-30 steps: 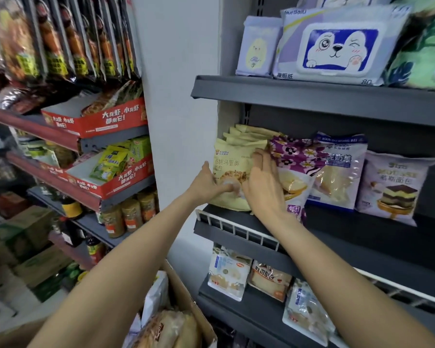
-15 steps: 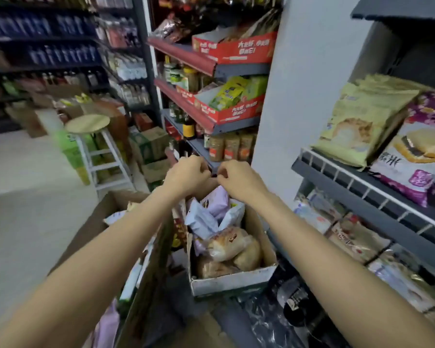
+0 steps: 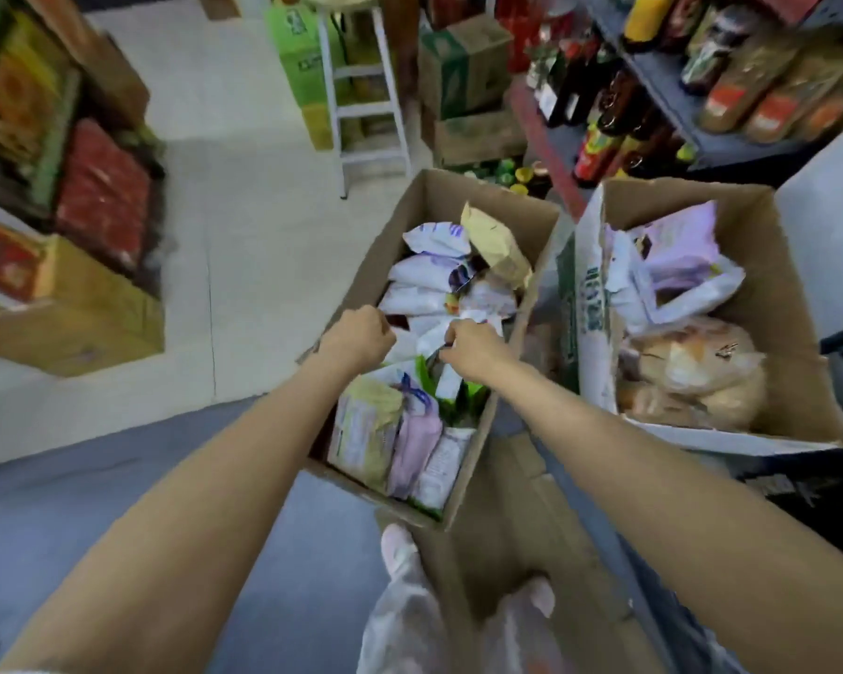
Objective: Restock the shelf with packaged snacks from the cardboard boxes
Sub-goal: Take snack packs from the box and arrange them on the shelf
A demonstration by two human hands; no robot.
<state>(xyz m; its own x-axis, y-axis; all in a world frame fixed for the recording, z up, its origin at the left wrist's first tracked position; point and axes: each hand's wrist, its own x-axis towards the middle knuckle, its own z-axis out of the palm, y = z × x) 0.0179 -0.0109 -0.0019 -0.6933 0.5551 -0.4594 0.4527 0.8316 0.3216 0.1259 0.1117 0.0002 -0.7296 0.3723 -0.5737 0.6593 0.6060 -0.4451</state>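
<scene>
An open cardboard box [image 3: 361,270] stands on the floor below me, packed with white, lilac and yellowish snack packets [image 3: 410,440]. Both my hands are over its middle. My right hand [image 3: 475,350] pinches the edge of a white packet [image 3: 429,335] lying on top. My left hand [image 3: 361,338] is curled into a fist just left of that packet, and nothing shows in it. A second cardboard box [image 3: 775,294] to the right holds lilac packets [image 3: 677,255] and wrapped bread [image 3: 692,367]. The snack shelf is out of view.
A white stool [image 3: 366,114] stands on the pale floor beyond the boxes. Shelves of bottles and jars [image 3: 653,90] run along the upper right. Flattened cardboard [image 3: 507,518] lies by my feet [image 3: 400,547]. Stacked cartons [image 3: 93,313] line the left side.
My hands left the yellow packets on the shelf and came down to the boxes. My view has tipped down to the left box, where my right hand now pinches a white packet.
</scene>
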